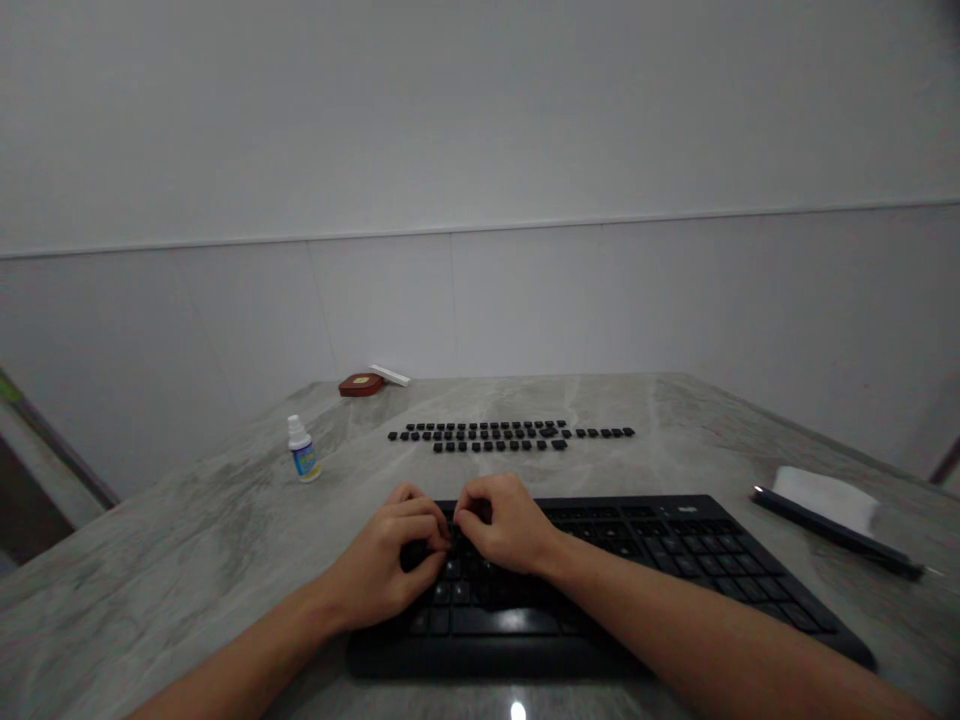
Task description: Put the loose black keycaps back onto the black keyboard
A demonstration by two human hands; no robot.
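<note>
A black keyboard (510, 655) lies on the table in front of me, with some dark gaps among its keys. Over its upper left part, my left hand (394, 560) is closed, thumb and fingers drawn together near the keys. Close beside it, my right hand (506, 525) is curled in a pinch above the same rows. Whatever the fingertips of either hand hold is hidden or too small to make out. Beyond the keyboard, several loose black keycaps (487, 435) lie on the tabletop in three rows.
A small white bottle with a blue label (304, 455) stands at the left. Near the wall are a reddish-brown case (361, 385) and a white strip (391, 376). At the right, a long black stick-like tool (836, 533) lies by a white sheet (829, 495) on the marbled table (225, 560).
</note>
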